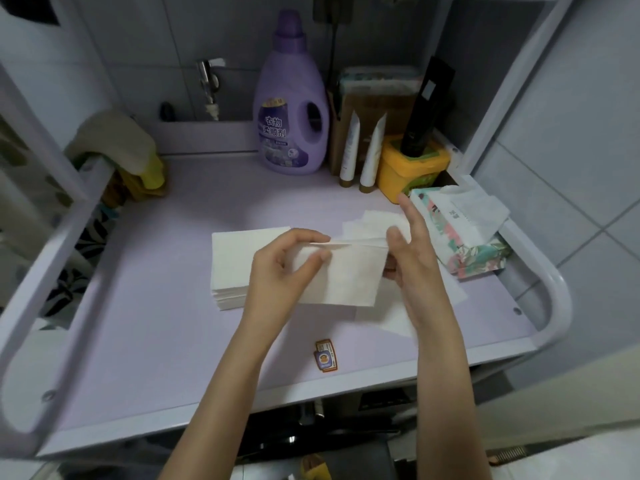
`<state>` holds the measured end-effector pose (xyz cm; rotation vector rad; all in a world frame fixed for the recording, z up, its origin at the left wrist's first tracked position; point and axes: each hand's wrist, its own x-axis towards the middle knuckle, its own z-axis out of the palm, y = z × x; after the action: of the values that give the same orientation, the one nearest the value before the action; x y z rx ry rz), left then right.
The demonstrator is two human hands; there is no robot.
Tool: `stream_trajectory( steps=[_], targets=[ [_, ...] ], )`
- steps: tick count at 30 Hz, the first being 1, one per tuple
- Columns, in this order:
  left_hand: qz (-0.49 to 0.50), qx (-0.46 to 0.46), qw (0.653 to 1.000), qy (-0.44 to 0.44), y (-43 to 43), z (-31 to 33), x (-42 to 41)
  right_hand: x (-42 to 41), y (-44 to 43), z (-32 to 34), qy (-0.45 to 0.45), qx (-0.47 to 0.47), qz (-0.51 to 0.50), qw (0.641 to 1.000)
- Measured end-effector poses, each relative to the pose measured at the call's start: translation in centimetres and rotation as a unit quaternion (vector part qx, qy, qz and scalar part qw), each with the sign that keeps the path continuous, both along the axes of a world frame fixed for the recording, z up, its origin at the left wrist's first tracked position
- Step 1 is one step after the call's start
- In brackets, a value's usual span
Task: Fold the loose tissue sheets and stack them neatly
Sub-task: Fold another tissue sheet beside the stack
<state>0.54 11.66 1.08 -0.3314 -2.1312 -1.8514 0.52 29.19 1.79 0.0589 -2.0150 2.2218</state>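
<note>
A white tissue sheet (349,275), folded along its top edge, hangs between both hands above the shelf. My left hand (280,268) pinches its upper left corner; my right hand (412,258) grips its right edge, index finger raised. A neat stack of folded tissues (230,261) lies on the lilac shelf (156,323), just left of my left hand and partly hidden by it. Loose unfolded sheets (377,223) lie behind and under the held one. An opened floral tissue pack (464,233) sits at the right.
At the back stand a purple softener bottle (291,109), two white tubes (360,154), a yellow tub (412,168) and a brown box (374,109). Cloths (121,147) hang at the left rail. A small sticker (326,355) lies near the front edge.
</note>
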Motion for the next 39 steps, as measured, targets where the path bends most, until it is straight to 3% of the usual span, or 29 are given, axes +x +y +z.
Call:
stream_trajectory(
  steps=[3,7,9,12,17,22,29,34,39],
  targets=[
    [0.038,-0.002,0.999,0.014,-0.9,0.1,0.0,-0.1,-0.2,0.0,0.07,0.092,0.07,0.991],
    [0.102,-0.027,0.993,0.042,-2.0,0.3,0.2,-0.6,-1.5,0.2,0.126,0.176,0.018,0.976],
    [0.162,-0.075,0.982,0.056,-2.8,0.4,0.3,-1.1,-2.3,0.1,0.14,0.192,-0.003,0.971],
    [0.173,-0.105,0.978,0.048,-4.3,0.6,0.5,-1.6,-3.4,0.2,0.154,0.163,0.008,0.974],
    [0.085,0.002,0.996,-0.032,-6.5,1.2,0.7,-2.0,-5.6,0.5,0.08,0.074,0.02,0.994],
    [0.115,0.037,0.985,-0.119,-7.4,0.4,0.3,-3.3,-7.8,-0.7,0.015,0.06,-0.042,0.997],
    [0.227,-0.014,0.959,-0.171,-8.7,-2.1,-0.5,-4.8,-8.7,-3.5,-0.076,0.137,-0.012,0.988],
    [0.285,-0.087,0.94,-0.164,-8.8,-3.3,-0.8,-4.7,-8.9,-4.5,-0.041,0.186,-0.009,0.982],
    [0.308,-0.089,0.935,-0.151,-8.3,-3.4,-0.6,-4.8,-9.1,-5.3,-0.022,0.197,-0.008,0.98]
  ],
)
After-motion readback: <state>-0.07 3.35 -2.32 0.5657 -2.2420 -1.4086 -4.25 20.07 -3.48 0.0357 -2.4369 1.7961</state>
